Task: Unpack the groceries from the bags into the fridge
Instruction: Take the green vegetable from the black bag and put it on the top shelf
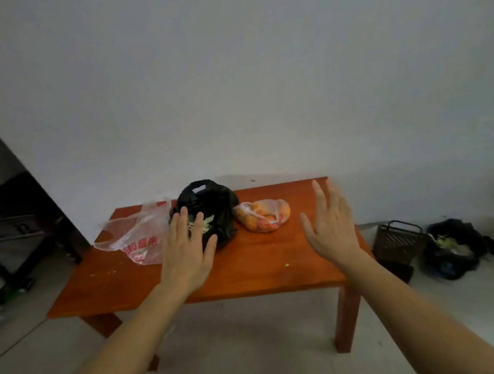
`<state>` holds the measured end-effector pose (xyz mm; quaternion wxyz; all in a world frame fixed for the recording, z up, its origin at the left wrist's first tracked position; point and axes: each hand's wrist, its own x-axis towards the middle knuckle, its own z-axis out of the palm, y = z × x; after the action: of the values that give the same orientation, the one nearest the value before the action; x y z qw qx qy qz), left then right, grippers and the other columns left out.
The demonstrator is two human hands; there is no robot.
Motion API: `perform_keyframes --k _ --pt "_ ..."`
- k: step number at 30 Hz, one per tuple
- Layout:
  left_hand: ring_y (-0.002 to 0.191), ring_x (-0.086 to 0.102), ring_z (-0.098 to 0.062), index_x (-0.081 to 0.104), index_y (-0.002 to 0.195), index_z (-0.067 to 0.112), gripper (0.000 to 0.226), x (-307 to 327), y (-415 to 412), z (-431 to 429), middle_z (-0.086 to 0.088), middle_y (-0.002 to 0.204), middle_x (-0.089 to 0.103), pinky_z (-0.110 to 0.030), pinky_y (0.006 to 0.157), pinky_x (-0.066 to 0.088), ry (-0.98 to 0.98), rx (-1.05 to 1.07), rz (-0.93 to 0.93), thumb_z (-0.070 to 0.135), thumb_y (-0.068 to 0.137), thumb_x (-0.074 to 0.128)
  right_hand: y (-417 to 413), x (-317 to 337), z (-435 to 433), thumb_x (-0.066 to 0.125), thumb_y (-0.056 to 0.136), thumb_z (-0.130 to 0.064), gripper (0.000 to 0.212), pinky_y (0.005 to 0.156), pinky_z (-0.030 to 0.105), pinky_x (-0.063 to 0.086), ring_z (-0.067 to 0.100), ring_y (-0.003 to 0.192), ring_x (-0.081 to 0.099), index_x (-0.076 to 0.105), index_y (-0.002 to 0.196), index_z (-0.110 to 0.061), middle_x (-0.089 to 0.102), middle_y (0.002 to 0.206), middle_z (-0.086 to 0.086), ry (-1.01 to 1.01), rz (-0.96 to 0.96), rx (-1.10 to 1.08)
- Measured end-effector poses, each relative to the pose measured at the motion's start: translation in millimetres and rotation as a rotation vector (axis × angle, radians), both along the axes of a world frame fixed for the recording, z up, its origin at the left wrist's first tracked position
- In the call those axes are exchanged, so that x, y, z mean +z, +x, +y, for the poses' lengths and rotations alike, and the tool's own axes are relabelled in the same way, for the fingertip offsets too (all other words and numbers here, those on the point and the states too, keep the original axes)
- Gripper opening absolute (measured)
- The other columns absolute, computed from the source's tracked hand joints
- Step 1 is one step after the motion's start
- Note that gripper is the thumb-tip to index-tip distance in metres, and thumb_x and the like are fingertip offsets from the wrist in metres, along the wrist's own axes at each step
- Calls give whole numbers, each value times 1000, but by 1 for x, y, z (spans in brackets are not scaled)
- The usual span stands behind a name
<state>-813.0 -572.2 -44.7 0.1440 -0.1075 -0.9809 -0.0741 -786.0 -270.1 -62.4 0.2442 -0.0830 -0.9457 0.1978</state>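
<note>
1. Both bare forearms reach forward from the lower corners of the view, converging toward the tabletop [248, 266].
2. The left grip [185, 254] is palm down over the tabletop's middle, its fingers [183, 221] straight and slightly spread, holding nothing.
3. The right grip [333, 232] is lifted near the tabletop's right edge, with fingers straight and thumb apart — also empty.

The one camera sat on my head, facing forward and down at the table [263, 264] and wall [228, 82]. My left hand [185, 251] and right hand [331, 229] showed nearest.
</note>
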Motion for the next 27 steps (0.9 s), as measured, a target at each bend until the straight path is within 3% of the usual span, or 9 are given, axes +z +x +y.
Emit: perform_keyframes --k 5,8,11,16,19,21,24,27 --pt "154 -7 -27 5 160 25 78 -27 -50 -36 -10 167 -6 -55 123 8 -51 99 -89 67 95 0 -85 -13 -29 44 102 -44 70 118 49 29 34 151 22 15 159 -17 18 165 16 9 -99 131" --pt "154 -7 -27 1 159 23 75 -33 -86 -51 -9 167 -6 -53 123 3 -34 122 -116 64 96 1 -135 -22 -49 44 102 -42 69 119 49 30 33 151 22 18 159 -13 22 164 17 60 -171 221" --pt "154 -4 -29 4 160 22 79 -45 -134 -65 -11 167 -3 -55 123 8 -30 132 -131 65 94 -3 -182 -30 -70 41 103 -42 66 118 52 32 33 150 25 21 158 -12 26 162 17 71 -212 262" --pt "154 -8 -29 5 159 26 84 -80 -234 -87 -10 167 -7 -53 123 4 -26 97 -201 69 89 -12 -268 -41 -106 39 103 -45 65 115 46 35 28 150 26 20 158 -16 26 163 12 135 -274 305" --pt "153 -13 -33 7 159 25 94 -107 -301 -102 -12 167 -9 -59 122 7 -85 1 -283 70 82 -23 -327 -52 -127 42 103 -42 65 116 45 36 28 148 29 21 158 -15 30 161 11 100 -325 288" --pt "152 -15 -31 8 159 24 86 -119 -333 -107 -11 167 -9 -56 123 3 -47 -45 -321 67 88 -15 -363 -61 -143 44 102 -40 64 112 46 41 30 142 37 23 157 -15 38 154 12 89 -386 280" --pt "151 -16 -27 11 159 23 82 -135 -371 -113 -10 167 -7 -47 117 -16 -66 -118 -349 60 89 -12 -407 -78 -168 46 102 -35 62 104 45 47 32 132 46 25 157 -16 47 144 12 102 -516 318" --pt "154 -9 -29 12 160 23 67 -162 -407 -124 -10 167 -3 -47 114 -18 -118 -129 -463 54 101 4 -439 -100 -190 47 102 -32 58 97 46 50 30 130 48 27 156 -20 49 142 8 103 -641 339"
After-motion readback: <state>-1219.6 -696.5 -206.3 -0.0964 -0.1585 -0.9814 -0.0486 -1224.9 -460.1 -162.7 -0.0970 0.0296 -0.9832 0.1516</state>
